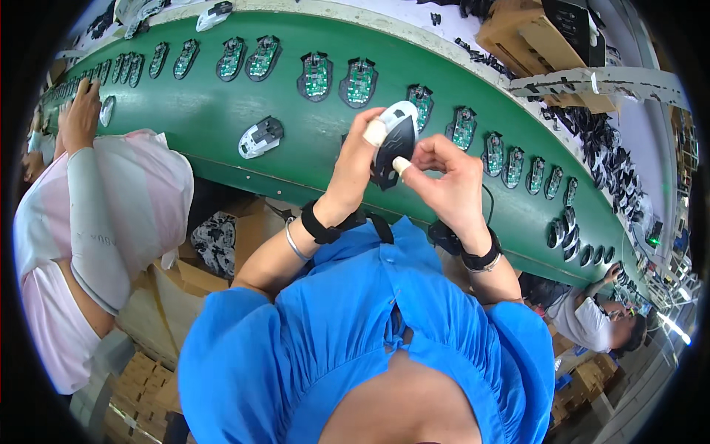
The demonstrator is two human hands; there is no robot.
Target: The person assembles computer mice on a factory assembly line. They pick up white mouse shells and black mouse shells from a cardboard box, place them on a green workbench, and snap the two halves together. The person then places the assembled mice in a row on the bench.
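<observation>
Blue fabric of our dress (355, 333) fills the view below our wrists. Above it, our left hand (359, 159) and right hand (444, 177) both pinch a black-and-white computer mouse shell (393, 140), fingers curled tight around its edges, with pale finger cots on some fingertips. Beyond our hands runs a green conveyor belt (222, 111) carrying mouse bases with green circuit boards (316, 76). Left of our left hand lies a white mouse (261, 138), and a neighbouring person's sleeved arm (92, 214) reaches onto the belt.
</observation>
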